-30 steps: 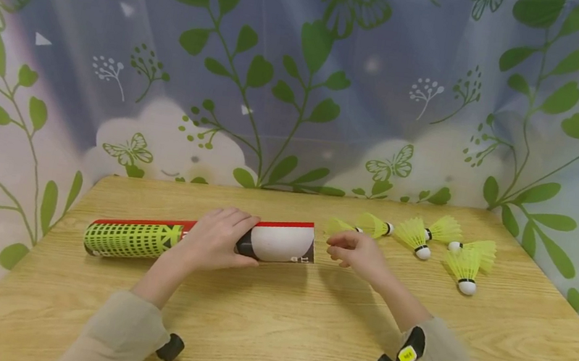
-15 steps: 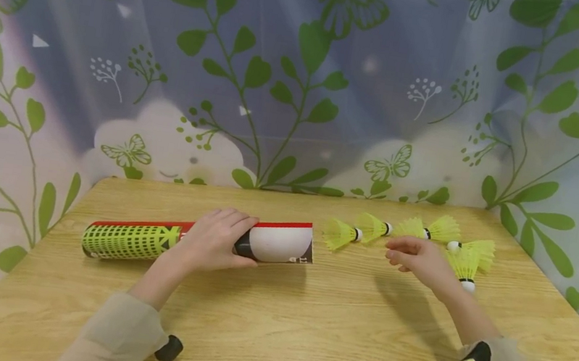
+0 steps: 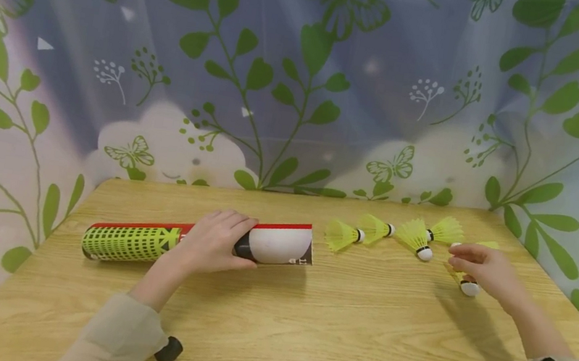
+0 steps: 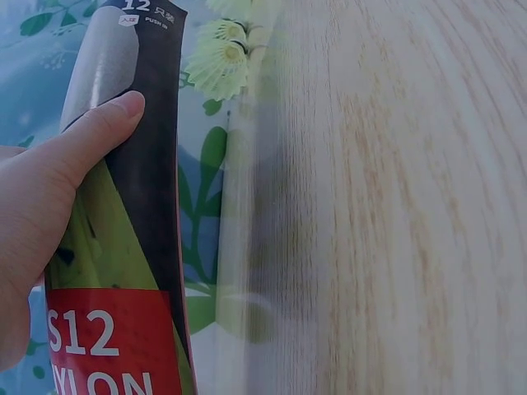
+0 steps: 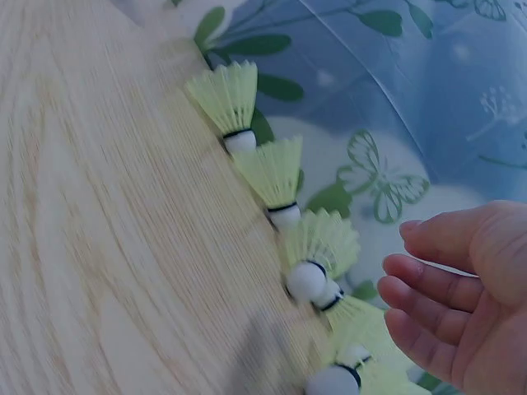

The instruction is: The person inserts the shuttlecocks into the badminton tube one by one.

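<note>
My left hand [image 3: 215, 241] grips the middle of a shuttlecock tube [image 3: 280, 243], which lies lengthwise across the table. Red, black and white print with a yellow-green grid covers this tube. In the left wrist view the thumb presses along its printed side [image 4: 144, 189]. At the right, my right hand [image 3: 494, 275] hovers with loosely bent fingers over a yellow shuttlecock [image 3: 469, 288], whose skirt is mostly hidden behind the hand. The right wrist view shows nothing between the fingers and thumb of that hand, beside a shuttlecock with a white cork [image 5: 333, 382].
Two shuttlecocks, one [image 3: 340, 235] nearest the tube's right end and another [image 3: 375, 226], lie left of a close pair [image 3: 413, 236]. Behind the wooden table [image 3: 301, 326] hangs a curtain [image 3: 365, 123] with leaf and butterfly prints.
My right hand has moved rightward from beside the tube's end, past the middle shuttlecocks, to those at the far right. The left hand and the tube have stayed in place.
</note>
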Tool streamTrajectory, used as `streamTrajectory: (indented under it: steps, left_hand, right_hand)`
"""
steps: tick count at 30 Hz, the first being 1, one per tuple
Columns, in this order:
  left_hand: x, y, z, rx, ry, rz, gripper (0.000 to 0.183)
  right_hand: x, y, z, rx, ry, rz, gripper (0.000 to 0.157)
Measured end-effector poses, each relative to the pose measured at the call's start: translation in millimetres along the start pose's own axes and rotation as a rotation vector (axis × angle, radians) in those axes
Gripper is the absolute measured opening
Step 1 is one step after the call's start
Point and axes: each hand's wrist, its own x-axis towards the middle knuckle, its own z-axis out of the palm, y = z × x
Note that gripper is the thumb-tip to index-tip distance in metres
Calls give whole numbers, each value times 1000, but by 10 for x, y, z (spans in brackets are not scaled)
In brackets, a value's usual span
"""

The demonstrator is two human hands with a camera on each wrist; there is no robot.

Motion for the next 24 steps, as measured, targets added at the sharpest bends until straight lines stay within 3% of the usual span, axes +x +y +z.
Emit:
streamTrajectory:
  steps: [10, 24]
  left_hand:
    - [6, 1, 6, 5, -9, 0, 72]
    - [-9, -3, -8, -5, 2, -5, 71]
  right_hand:
    - [-30, 246, -301, -56, 24, 51, 53]
    - [132, 446, -396, -112, -13, 56, 50]
